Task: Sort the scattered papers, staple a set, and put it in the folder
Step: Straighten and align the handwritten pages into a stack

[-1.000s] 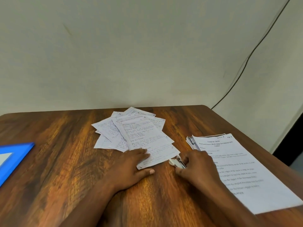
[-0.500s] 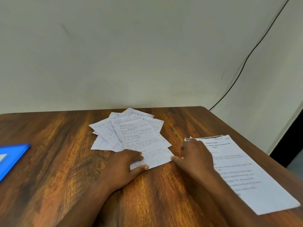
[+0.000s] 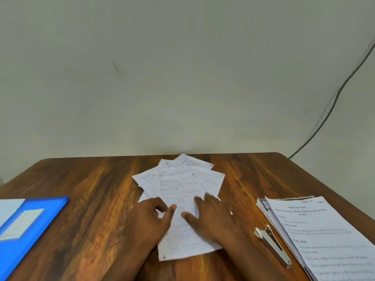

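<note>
The small silver metal stapler (image 3: 273,246), gripped by the right hand (image 3: 213,217) a second ago, has been set down on the brown wood-grain worktop (image 3: 91,199) just beside the stack of printed white sheets (image 3: 324,236). Both hands have been brought onto the fan of scattered handwritten white papers (image 3: 182,185): the right hand is laid flat on the top sheet with fingers spread, and the left hand (image 3: 154,214) rests at the sheet's left edge, fingers loosely bent; whether paper is pinched cannot be told through the blur. Sorting is judged to be in hand, with stapling not yet begun. The blue plastic folder (image 3: 30,230) lies well apart at the left and is cut off by the frame edge. The handwriting is too blurred to be read.
</note>
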